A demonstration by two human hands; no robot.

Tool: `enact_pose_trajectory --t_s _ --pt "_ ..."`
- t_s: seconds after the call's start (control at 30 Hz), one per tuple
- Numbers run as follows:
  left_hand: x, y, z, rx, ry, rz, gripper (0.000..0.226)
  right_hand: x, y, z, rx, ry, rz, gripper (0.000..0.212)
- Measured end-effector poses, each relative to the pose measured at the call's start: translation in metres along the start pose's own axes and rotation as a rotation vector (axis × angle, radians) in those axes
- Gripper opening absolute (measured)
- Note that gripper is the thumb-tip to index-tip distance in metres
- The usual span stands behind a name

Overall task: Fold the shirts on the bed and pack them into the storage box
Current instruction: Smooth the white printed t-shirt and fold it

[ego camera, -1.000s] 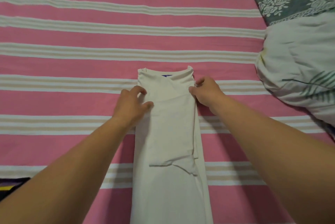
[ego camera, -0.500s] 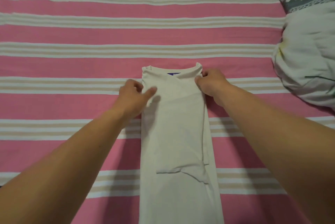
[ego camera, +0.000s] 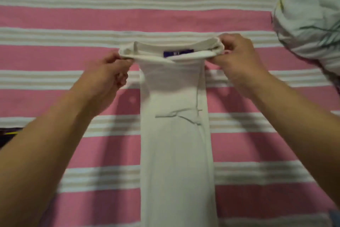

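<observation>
Lying lengthwise on the bed, a white shirt, folded into a long narrow strip, runs from the near edge of the view away toward the middle of the scene. Partway up the strip, the hem of a folded-in sleeve shows as a crooked seam across the cloth. Under it the pink bedsheet with white and beige stripes spreads in every direction; a small dark patch sits at the left edge, too little of it visible to tell what it is.

Both forearms reach in from the near corners toward the shirt's far end. The left hand is curled, its thumb and forefinger pinching the left corner of the collar end, the remaining fingers tucked toward the palm. The right hand is likewise curled, its fingertips pinching the right corner of the same end. Between the two hands the collar end is raised off the sheet and pulled taut, so that the neck opening gapes and a small blue label shows inside it. The rest of the shirt below the hands lies flat on the bed.

Farther off on the right, well apart from the shirt, a rumpled pale bundle of cloth with green leaf-like marks rests on the sheet and runs out of view at the right edge.
</observation>
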State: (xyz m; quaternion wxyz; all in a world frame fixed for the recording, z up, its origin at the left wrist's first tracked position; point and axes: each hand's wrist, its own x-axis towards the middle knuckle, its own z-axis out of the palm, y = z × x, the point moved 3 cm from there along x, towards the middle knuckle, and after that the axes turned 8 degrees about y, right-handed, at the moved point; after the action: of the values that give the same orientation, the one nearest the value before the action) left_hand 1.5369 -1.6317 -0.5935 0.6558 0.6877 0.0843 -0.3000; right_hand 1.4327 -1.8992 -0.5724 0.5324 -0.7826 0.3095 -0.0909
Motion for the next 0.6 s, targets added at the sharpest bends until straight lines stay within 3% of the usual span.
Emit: enact_pose_trajectory --t_s 0.13,0.23,0.37,0.5,0.6 --pt "-0.087 -0.058 -0.023 0.245 0.018 -0.126 0.041 -0.116 0.057 -0.012 -0.25 -0.199 0.167 0.052" --pt "-0.107 -0.091 -0.027 0.327 0.034 -0.272 0.044 -0.155 0.09 -0.007 -0.291 -0.163 0.246 0.06" --pt "-0.11 -0.095 -0.019 0.304 0.109 -0.251 0.014 -0.151 0.088 -0.003 -0.113 -0.026 0.391 0.02" --pt "-0.103 -0.095 -0.013 0.461 0.13 -0.144 0.008 -0.139 0.087 0.009 -0.181 -0.035 0.394 0.019" --pt "-0.105 -0.094 -0.01 0.585 0.038 -0.148 0.006 -0.135 0.085 0.004 -0.248 -0.073 0.462 0.016"
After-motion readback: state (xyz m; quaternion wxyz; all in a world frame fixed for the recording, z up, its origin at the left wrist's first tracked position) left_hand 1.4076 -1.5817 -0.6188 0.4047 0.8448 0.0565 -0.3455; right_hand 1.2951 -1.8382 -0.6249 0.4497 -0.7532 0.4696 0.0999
